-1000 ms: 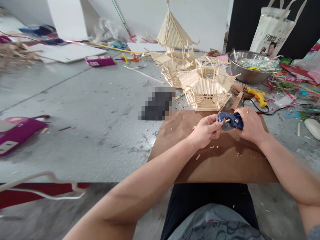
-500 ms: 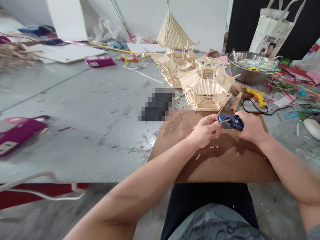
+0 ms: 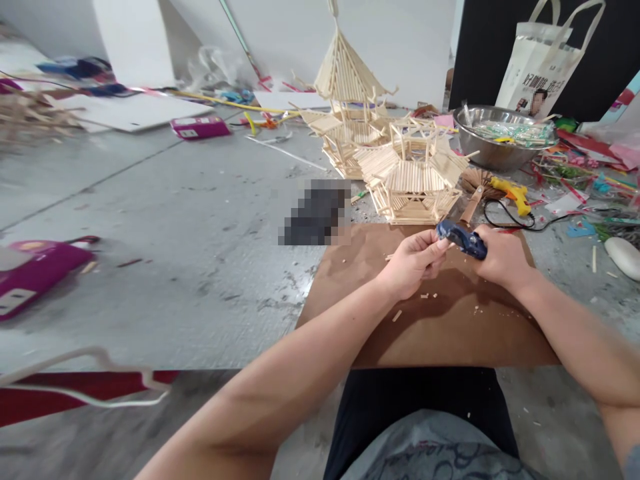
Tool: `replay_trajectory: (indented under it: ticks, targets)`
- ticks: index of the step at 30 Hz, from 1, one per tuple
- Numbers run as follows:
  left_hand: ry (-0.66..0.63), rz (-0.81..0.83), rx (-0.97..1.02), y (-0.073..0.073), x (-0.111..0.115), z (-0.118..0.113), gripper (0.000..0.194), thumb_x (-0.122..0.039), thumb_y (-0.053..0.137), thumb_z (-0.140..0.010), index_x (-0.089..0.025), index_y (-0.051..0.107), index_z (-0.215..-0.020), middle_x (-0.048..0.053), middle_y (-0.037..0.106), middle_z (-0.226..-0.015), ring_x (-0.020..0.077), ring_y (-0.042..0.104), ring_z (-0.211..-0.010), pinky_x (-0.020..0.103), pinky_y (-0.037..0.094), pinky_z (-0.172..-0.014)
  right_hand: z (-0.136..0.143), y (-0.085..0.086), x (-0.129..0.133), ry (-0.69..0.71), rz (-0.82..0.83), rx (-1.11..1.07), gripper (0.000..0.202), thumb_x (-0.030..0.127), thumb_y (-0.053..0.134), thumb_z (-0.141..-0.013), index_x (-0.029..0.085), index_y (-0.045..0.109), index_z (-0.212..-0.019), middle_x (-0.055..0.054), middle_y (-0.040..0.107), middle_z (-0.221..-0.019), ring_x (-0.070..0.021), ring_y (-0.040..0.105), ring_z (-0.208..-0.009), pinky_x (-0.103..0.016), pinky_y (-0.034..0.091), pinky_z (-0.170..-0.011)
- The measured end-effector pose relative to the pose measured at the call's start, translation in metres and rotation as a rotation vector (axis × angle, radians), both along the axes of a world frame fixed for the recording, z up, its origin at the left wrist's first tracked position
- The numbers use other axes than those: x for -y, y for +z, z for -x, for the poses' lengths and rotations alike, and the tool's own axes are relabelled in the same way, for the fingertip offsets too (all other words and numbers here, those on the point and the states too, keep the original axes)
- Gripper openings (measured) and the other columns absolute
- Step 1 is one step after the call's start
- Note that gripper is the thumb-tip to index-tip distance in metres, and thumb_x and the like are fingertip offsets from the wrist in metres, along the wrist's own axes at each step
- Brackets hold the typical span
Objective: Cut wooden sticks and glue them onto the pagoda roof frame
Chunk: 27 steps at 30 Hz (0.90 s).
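Blue tool (image 3: pixel 464 241) has tilted; right hand (image 3: pixel 504 257) still grips it.

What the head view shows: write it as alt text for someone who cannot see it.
A person's right hand grips a blue tool, left hand at its end, over brown paper; beyond stand a peaked stick tower and a lower stick model.

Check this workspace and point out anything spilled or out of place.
Pale wooden bits lie loose on the brown paper, scattered rather than gathered, near the blue tool in the right hand. A jumble of colourful materials sprawls beside the metal bowl. Nothing looks clearly damaged.
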<state>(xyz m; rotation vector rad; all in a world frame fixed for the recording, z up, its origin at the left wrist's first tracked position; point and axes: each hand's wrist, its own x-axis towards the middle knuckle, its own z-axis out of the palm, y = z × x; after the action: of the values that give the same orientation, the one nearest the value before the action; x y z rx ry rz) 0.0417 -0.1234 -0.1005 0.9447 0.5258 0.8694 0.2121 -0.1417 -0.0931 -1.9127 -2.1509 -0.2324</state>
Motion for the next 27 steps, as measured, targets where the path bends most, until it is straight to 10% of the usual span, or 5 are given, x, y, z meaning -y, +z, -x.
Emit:
replay_trajectory:
  ticks: [8, 19, 27]
  targets:
    - [0.070, -0.037, -0.145, -0.001, -0.007, 0.002, 0.024, -0.037, 0.061, -0.073, -0.014, 0.055, -0.077, -0.007, 0.037, -0.051, 0.0019, 0.030, -0.038, 0.017, 0.016, -0.038, -0.017, -0.006, -0.017, -0.163, -0.040, 0.031, 0.030, 0.034, 0.048, -0.072, 0.020, 0.052, -0.099, -0.010, 0.067, -0.085, -0.0271, 0.062, -0.070, -0.032, 0.037, -0.051]
    - [0.328, -0.292, -0.476, 0.004, -0.023, 0.015, 0.021, -0.034, 0.053, -0.078, -0.016, 0.052, -0.067, -0.007, 0.033, -0.046, 0.0048, 0.026, -0.040, 0.019, 0.017, -0.042, -0.018, -0.016, -0.022, -0.030, 0.026, 0.139, 0.049, 0.057, 0.046, -0.074, 0.015, 0.052, -0.098, -0.014, 0.063, -0.087, -0.0278, 0.059, -0.078, -0.037, 0.041, -0.065]
    - [0.375, -0.762, -1.151, 0.008, -0.023, 0.020, 0.023, -0.025, 0.043, -0.082, -0.018, 0.046, -0.061, 0.000, 0.050, -0.057, 0.0125, 0.045, -0.055, 0.022, 0.026, -0.054, -0.019, -0.027, -0.025, 0.030, 0.054, 0.204, 0.069, 0.066, 0.040, -0.074, 0.009, 0.050, -0.111, -0.020, 0.059, -0.099, -0.0328, 0.055, -0.091, -0.043, 0.038, -0.076]
